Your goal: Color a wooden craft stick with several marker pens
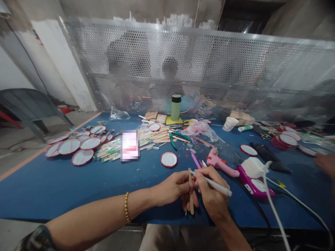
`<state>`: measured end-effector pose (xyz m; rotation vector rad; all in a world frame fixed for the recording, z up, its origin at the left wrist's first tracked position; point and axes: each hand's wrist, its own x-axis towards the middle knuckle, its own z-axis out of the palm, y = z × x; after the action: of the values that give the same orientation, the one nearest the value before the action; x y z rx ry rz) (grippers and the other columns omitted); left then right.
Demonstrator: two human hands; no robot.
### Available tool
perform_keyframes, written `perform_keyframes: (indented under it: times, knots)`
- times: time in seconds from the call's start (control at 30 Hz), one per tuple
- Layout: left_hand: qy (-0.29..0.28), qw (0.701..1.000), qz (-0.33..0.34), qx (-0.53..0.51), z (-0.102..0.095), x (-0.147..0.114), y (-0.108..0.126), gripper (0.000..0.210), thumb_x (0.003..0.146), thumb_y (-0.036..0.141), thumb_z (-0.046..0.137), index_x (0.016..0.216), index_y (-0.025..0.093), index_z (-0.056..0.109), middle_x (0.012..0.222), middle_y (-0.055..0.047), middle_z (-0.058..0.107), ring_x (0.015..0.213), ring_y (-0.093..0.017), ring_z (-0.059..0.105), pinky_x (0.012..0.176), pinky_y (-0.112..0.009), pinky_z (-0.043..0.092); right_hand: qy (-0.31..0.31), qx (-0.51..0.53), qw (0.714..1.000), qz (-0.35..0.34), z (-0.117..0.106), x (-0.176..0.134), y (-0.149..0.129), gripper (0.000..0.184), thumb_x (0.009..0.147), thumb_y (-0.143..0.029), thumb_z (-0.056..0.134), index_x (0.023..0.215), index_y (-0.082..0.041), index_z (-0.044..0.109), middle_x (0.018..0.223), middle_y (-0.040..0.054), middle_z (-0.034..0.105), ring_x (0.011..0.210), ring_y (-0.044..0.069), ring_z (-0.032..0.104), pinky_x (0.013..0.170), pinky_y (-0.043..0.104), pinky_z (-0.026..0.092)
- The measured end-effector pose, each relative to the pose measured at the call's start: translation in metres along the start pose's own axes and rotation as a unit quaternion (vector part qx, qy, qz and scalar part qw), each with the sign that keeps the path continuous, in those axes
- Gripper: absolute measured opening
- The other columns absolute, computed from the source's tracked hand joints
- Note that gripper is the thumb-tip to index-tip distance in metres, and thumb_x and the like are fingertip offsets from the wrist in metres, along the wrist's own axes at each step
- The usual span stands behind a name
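Note:
In front of me at the table's near edge, my left hand (pixel 170 188) pinches a flat wooden craft stick (pixel 192 205), held roughly upright. My right hand (pixel 213 195) grips a white pen (pixel 220 187), whose tip meets the upper part of the stick. Just beyond the hands lie a purple pen (pixel 195 161) and a pink glue gun (pixel 218 162). A round white disc with a red rim (pixel 169 159) rests on the table ahead of my left hand.
Red-rimmed discs (pixel 68 146) pile up at the left, beside wooden sticks (pixel 110 150). Teal-handled pliers (pixel 173 141), a green bottle (pixel 176 108) and a paper cup (pixel 230 123) stand or lie farther back. A magenta power strip (pixel 252 184) trails cables at right. Another person's hand (pixel 324 164) reaches in.

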<state>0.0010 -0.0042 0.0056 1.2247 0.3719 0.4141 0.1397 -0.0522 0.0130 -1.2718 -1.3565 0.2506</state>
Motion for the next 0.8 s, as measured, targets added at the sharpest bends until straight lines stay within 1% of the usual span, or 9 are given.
perform_keyframes:
  times: [0.2, 0.47, 0.8]
  knots:
    - [0.000, 1.000, -0.003, -0.001, 0.0007, -0.0009, 0.0005, 0.055, 0.080, 0.069, 0.064, 0.092, 0.018, 0.047, 0.068, -0.002, 0.067, 0.046, -0.011, 0.059, 0.047, -0.023, 0.049, 0.012, 0.005, 1.000, 0.007, 0.0002, -0.0009, 0.0031, 0.026, 0.088, -0.034, 0.060, 0.067, -0.020, 0.064, 0.051, -0.0039, 0.059, 0.039, 0.009, 0.049, 0.041, 0.020, 0.042]
    - [0.002, 1.000, -0.003, 0.007, -0.0008, -0.0002, -0.0007, 0.056, 0.079, 0.070, 0.064, 0.090, 0.018, 0.046, 0.070, -0.002, 0.067, 0.046, -0.012, 0.059, 0.048, -0.025, 0.049, -0.004, -0.006, 1.000, 0.007, 0.0001, 0.0003, 0.0030, 0.027, 0.088, -0.036, 0.060, 0.067, -0.019, 0.065, 0.052, -0.0030, 0.060, 0.041, 0.010, 0.051, 0.041, 0.020, 0.042]
    - [0.002, 1.000, -0.004, 0.010, -0.0001, 0.0000, 0.0001, 0.057, 0.079, 0.071, 0.063, 0.091, 0.017, 0.048, 0.069, -0.002, 0.066, 0.047, -0.011, 0.058, 0.049, -0.025, 0.049, -0.003, -0.016, 1.000, -0.017, 0.0011, 0.0021, 0.0014, 0.029, 0.089, -0.036, 0.058, 0.065, -0.020, 0.064, 0.051, -0.0031, 0.060, 0.041, 0.010, 0.052, 0.044, 0.021, 0.043]
